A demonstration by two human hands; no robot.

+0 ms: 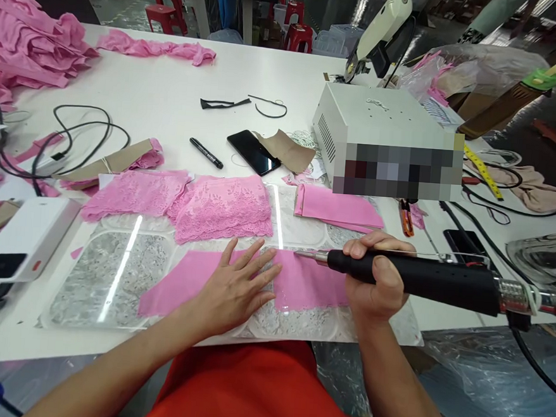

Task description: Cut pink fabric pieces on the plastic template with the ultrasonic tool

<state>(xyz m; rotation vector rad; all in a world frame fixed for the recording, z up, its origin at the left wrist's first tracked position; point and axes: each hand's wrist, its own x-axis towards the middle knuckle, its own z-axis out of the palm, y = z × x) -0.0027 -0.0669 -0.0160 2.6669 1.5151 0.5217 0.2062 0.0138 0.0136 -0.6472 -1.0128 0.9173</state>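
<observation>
My left hand (239, 288) lies flat with fingers spread on pink fabric pieces (182, 278). They rest on a clear-and-grey patterned board (111, 273). My right hand (378, 279) is wrapped round a long black hand tool (435, 280) with a narrow metal nozzle (313, 255). The nozzle points left, its tip at the upper edge of the pink fabric piece (310, 287) beside my left fingertips; whether it touches, I cannot tell. Beyond my hands lie stacked pink lace pieces (223, 208) and a folded stack of smooth pink fabric (338, 207).
A grey metal box (384, 114) stands at the back right, with cables (476, 235) near it. A phone (253, 151) and a marker (206, 153) lie behind the lace. At left are a white power bank (28, 235) and a heap of pink fabric (33, 39).
</observation>
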